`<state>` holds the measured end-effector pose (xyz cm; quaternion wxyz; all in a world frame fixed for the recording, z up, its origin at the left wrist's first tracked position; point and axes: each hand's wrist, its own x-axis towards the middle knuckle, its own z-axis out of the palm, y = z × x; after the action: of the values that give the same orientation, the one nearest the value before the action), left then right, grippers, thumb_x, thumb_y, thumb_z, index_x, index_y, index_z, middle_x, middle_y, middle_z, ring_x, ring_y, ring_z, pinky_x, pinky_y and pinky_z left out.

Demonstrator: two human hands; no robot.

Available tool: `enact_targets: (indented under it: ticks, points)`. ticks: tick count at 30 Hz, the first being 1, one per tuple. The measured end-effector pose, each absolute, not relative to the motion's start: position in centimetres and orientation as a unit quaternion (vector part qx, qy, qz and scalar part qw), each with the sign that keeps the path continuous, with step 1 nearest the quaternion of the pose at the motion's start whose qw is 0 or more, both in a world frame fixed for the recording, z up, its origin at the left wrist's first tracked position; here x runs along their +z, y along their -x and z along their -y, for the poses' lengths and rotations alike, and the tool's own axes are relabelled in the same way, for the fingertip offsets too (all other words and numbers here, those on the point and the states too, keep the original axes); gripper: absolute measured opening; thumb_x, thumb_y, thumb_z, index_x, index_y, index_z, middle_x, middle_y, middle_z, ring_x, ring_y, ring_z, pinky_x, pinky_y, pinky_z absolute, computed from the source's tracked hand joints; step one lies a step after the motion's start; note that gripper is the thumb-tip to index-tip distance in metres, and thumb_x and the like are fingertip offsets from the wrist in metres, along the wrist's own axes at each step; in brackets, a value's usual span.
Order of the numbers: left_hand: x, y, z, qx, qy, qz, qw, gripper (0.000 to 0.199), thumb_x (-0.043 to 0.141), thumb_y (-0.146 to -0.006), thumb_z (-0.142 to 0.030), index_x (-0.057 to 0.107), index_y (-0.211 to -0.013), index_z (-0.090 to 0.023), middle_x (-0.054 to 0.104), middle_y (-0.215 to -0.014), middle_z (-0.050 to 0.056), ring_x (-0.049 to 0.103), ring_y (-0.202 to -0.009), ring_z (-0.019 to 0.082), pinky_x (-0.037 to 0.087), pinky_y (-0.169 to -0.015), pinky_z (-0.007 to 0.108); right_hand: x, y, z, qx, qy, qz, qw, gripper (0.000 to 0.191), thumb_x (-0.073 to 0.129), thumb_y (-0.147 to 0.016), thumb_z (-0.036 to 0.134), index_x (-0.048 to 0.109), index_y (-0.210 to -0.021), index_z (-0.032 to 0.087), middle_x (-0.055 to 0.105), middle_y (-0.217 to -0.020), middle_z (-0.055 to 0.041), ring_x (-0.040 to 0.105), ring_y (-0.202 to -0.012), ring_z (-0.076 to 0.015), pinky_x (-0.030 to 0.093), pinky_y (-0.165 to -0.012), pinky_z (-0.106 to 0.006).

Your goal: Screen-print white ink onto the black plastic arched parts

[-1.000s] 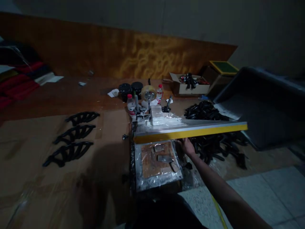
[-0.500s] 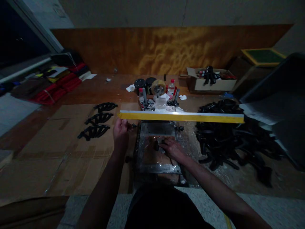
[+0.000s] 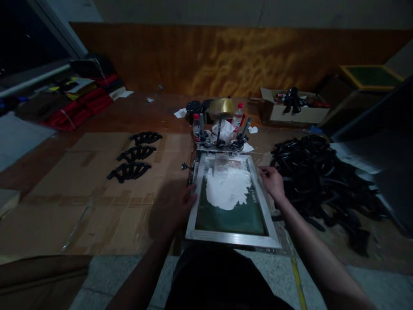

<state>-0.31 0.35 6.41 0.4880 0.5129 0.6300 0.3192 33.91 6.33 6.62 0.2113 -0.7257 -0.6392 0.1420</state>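
A silk-screen printing frame with a silver metal rim lies flat before me, and thick white ink covers the upper part of its green mesh. My left hand is at the frame's left edge, its fingers curled against the rim and partly in shadow. Beside the right rim, my right hand has its fingertips pinched together; what is between them, if anything, is hidden. The frame covers the base beneath it. A hinge clamp stands at the frame's far end.
Several black slatted plastic parts lie in a column on cardboard to the left. A heap of black parts is at right. Behind the clamp stand bottles and a tape roll. An open box sits back right.
The frame has swung down from raised, edge-on, to flat over the base. My left hand came down with it; my right hand left the base and moved to the frame's right side.
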Motion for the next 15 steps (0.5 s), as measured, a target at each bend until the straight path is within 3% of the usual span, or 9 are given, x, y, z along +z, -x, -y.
enact_targets:
  ticks: [2, 4, 8, 10, 15]
  points:
    - [3.9, 0.0, 0.1, 0.301, -0.495, -0.631, 0.516, 0.064, 0.052, -0.089, -0.036, 0.041, -0.148, -0.015, 0.074, -0.094, 0.007, 0.069, -0.084, 0.023, 0.056, -0.074, 0.035, 7.8, -31.4, -8.0, 0.113, 0.684, 0.678, 0.243, 0.053, 0.052, -0.090, 0.028, 0.051, -0.140, 0.011, 0.047, -0.143, -0.0202, 0.048, -0.129, -0.0298, 0.042, -0.106, -0.042]
    - [1.9, -0.3, 0.0, 0.277, -0.502, -0.639, 0.512, 0.067, 0.050, -0.090, -0.033, 0.035, -0.152, -0.013, 0.074, -0.096, 0.009, 0.069, -0.085, 0.023, 0.057, -0.076, 0.036, 8.8, -27.8, -9.3, 0.099, 0.621, 0.746, 0.217, 0.063, 0.063, -0.084, 0.027, 0.046, -0.143, 0.011, 0.040, -0.150, -0.0186, 0.039, -0.136, -0.0297, 0.036, -0.110, -0.040]
    - [-0.1, -0.4, -0.5, 0.267, -0.538, -0.627, 0.496, 0.059, 0.048, -0.093, -0.031, 0.041, -0.148, -0.012, 0.069, -0.123, 0.013, 0.067, -0.105, 0.024, 0.054, -0.093, 0.037, 9.2, -22.7, -9.1, 0.137, 0.580, 0.802, 0.044, 0.033, 0.057, -0.085, 0.017, 0.064, -0.117, 0.014, 0.065, -0.117, -0.0139, 0.057, -0.110, -0.0271, 0.044, -0.093, -0.034]
    - [-0.5, -0.3, -0.6, 0.266, -0.545, -0.621, 0.496, 0.056, 0.048, -0.093, -0.032, 0.044, -0.146, -0.014, 0.066, -0.131, 0.013, 0.065, -0.113, 0.024, 0.052, -0.097, 0.037, 8.5, -22.2, -7.4, 0.156, 0.566, 0.809, -0.024, 0.027, 0.052, -0.086, 0.012, 0.067, -0.108, 0.015, 0.069, -0.107, -0.0123, 0.061, -0.101, -0.0253, 0.045, -0.085, -0.031]
    - [-0.7, -0.3, -0.4, 0.293, -0.544, -0.625, 0.476, 0.053, 0.051, -0.091, -0.034, 0.052, -0.140, -0.014, 0.069, -0.125, 0.012, 0.067, -0.107, 0.025, 0.052, -0.096, 0.038, 7.3, -24.1, -2.8, 0.179, 0.417, 0.890, -0.049, 0.031, 0.051, -0.085, 0.009, 0.067, -0.110, 0.018, 0.069, -0.110, -0.0091, 0.060, -0.104, -0.0221, 0.043, -0.082, -0.028]
